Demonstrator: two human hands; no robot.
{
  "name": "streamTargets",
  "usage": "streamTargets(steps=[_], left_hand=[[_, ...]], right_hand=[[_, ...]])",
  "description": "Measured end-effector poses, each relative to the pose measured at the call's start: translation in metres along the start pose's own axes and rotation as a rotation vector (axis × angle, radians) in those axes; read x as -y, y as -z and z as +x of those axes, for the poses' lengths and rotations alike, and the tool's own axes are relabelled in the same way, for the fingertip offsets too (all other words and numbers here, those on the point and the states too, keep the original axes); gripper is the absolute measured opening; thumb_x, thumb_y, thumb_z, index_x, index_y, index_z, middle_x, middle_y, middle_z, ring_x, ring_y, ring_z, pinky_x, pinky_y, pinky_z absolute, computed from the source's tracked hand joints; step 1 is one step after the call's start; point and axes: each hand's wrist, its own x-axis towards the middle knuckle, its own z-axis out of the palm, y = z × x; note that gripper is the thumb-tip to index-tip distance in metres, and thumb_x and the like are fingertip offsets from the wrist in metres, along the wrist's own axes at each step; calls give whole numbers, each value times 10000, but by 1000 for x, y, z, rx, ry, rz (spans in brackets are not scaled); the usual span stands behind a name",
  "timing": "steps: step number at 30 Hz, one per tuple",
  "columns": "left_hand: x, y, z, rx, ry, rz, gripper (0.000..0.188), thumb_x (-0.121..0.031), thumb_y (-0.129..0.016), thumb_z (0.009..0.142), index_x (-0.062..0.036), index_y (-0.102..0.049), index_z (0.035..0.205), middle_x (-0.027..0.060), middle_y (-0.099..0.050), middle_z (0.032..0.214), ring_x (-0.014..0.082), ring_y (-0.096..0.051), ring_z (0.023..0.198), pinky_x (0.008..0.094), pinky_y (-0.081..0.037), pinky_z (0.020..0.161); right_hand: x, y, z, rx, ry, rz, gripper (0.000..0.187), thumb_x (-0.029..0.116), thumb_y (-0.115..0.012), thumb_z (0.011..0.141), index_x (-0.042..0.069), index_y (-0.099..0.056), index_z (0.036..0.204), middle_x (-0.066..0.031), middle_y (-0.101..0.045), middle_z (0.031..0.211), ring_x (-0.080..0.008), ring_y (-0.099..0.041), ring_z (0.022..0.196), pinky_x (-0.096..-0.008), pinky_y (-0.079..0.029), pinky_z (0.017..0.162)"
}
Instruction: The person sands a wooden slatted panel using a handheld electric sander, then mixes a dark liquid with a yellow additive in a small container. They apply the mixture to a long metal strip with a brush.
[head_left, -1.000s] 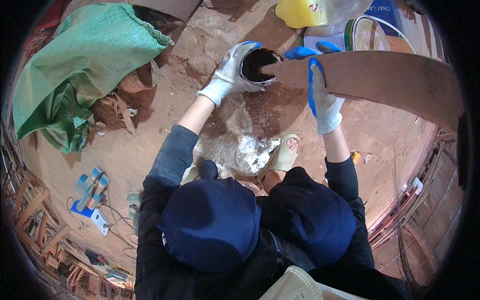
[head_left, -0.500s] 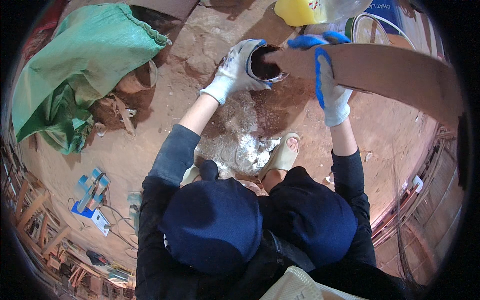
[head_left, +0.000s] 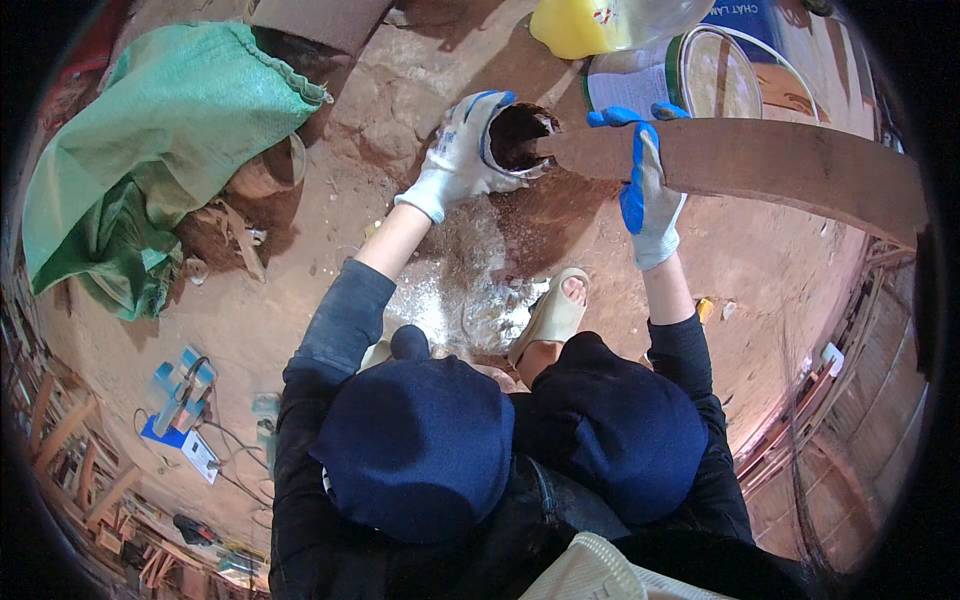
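My left hand (head_left: 462, 150), in a white glove with blue parts, is wrapped round a small round container (head_left: 514, 135). Its opening faces right, and dark brown stuff coats the inside. From the right, a long curved brown wooden piece (head_left: 790, 158) reaches over with its narrow end at the container's mouth. Whether that end touches the rim or goes inside, I cannot tell. My right hand (head_left: 650, 195), gloved likewise, grips the wooden piece not far from this end, thumb and fingers on either side.
A green sack (head_left: 160, 130) lies at the left beside a tan pot (head_left: 272, 165). Behind my right hand are a lidded pail (head_left: 720, 75) and a yellow jug (head_left: 575, 25). Blue power tool (head_left: 182, 388) with cords lies lower left; wood pieces (head_left: 90, 470) are stacked along the edge.
The wooden piece has come nearer to me along with my right hand, showing more of the pail behind it. My left hand still holds the container. The whole view has shifted slightly.
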Motion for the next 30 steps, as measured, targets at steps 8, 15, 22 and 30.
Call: streamTargets(steps=[8,15,22,30], left_hand=[[-8,0,4,33,-28,28,976,-328,-892,523,-90,-406,1335,154,-460,1293,349,-444,1212,440,-345,1038],[-8,-6,3,18,30,13,984,-304,-895,488,-110,-413,1324,134,-470,1270,350,-434,1209,440,-313,1041],[-9,-8,-9,-57,48,-57,941,-335,-892,557,-59,-415,1320,144,-478,1277,330,-459,1215,412,-376,1047],[-8,-8,-11,-67,19,-76,985,-312,-907,545,-49,-389,1340,156,-469,1291,322,-476,1202,401,-396,1036]], right_hand=[[12,-6,12,-57,219,-547,316,64,-569,932,42,-432,1216,-164,-644,1066,-205,-631,970,-345,-493,905],[21,-19,13,8,-50,-576,282,20,-559,926,37,-458,1189,-150,-663,1041,-194,-643,911,-308,-491,854],[-7,1,-17,-105,-101,-85,251,183,-478,995,29,-455,1192,-146,-624,1113,-271,-631,1024,-407,-482,935],[-21,-26,-50,-271,79,-44,327,266,-430,1015,92,-331,1274,-178,-594,1166,-281,-589,1104,-427,-441,978]])
